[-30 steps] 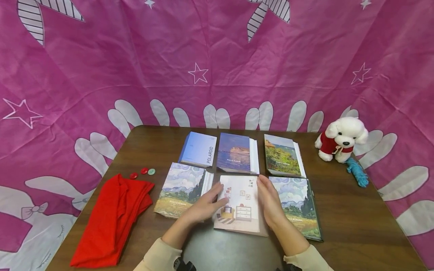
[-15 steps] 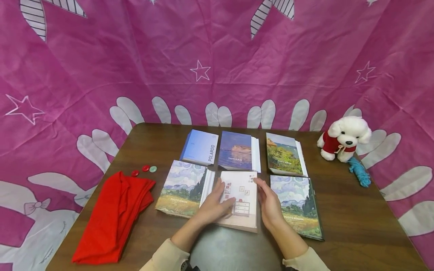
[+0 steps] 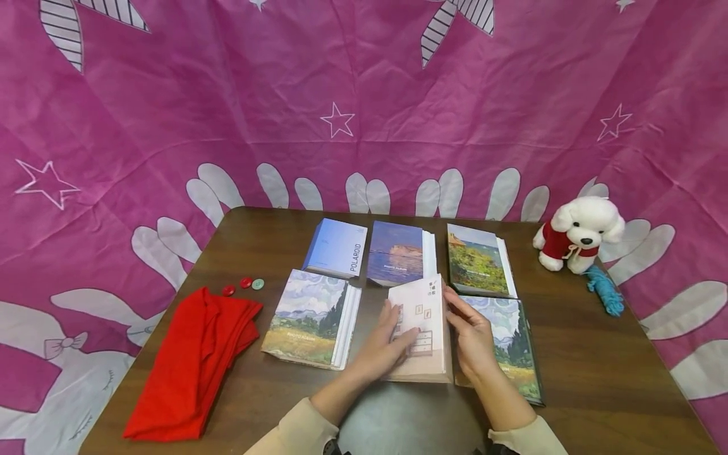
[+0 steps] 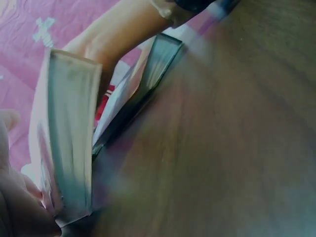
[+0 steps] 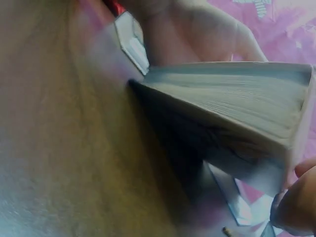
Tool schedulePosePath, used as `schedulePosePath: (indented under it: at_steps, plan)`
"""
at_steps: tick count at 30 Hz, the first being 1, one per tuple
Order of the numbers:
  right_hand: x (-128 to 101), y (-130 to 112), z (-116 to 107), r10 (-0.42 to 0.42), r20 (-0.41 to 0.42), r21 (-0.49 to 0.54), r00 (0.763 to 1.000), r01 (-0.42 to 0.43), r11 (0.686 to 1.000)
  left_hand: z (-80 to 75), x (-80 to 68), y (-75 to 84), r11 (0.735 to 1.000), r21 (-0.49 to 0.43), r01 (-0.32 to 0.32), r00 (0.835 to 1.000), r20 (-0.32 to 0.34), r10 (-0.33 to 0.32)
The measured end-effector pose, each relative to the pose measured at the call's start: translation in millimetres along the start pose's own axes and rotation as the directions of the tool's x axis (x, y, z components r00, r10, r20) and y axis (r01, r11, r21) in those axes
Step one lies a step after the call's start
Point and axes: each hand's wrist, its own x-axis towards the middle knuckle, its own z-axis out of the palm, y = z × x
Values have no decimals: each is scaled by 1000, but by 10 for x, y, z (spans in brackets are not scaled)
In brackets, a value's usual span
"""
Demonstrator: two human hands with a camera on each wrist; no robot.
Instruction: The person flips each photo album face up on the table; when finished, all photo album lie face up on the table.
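Note:
Both hands hold a cream photo album (image 3: 423, 319) printed with a drawn room, at the front middle of the table. My left hand (image 3: 382, 344) grips its left side, thumb across the cover. Along the opposite side, my right hand (image 3: 471, 335) pinches the edge with its fingers. In the right wrist view the album (image 5: 232, 98) stands tilted, its right side raised over a dark shadow and its thick page block facing the camera. A landscape-cover album (image 3: 309, 319) lies left of it; a matching album (image 3: 506, 344) lies right, partly behind my right hand.
Behind lie a blue Polaroid album (image 3: 338, 246), a sea-cliff album (image 3: 398, 253) and a garden-cover album (image 3: 478, 259). Red cloth (image 3: 190, 366) and several buttons (image 3: 246, 283) are at left. A white plush dog (image 3: 580, 230) and blue yarn (image 3: 605, 291) are at back right.
The cream album has shifted right and tilted, its right side lifting, so it now overlaps the right-hand landscape album's edge in the head view. Both hands have moved right with it.

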Motion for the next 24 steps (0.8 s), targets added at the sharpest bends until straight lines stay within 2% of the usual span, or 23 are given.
schedulePosePath:
  at_steps: [3,7,10,12,15,17,20,24]
  plan:
    - [-10,-45,-19,-69,36,48,997,67,997,55,24,42,1000,-1,-9,1000,2,9]
    - [-23,-102,-4,-155,68,90,985,149,985,87,28,93,999,-54,0,999,42,2]
    - [-35,-141,30,-206,76,44,976,203,978,83,24,119,992,-127,18,997,80,-8]
    - [-42,-162,62,-230,75,-11,970,231,973,69,23,133,982,-189,5,996,91,12]
    - [-67,-184,98,-215,86,-68,973,221,973,47,24,143,962,-271,-22,995,86,47]
    - [-81,-192,113,-202,90,-90,975,210,974,39,27,158,950,-310,-20,995,83,48]
    - [-95,-192,132,-201,97,-97,975,210,973,24,24,182,944,-328,21,997,75,4]
    - [-105,-175,179,-198,117,-85,973,209,974,-15,30,177,932,-362,-3,998,63,28]
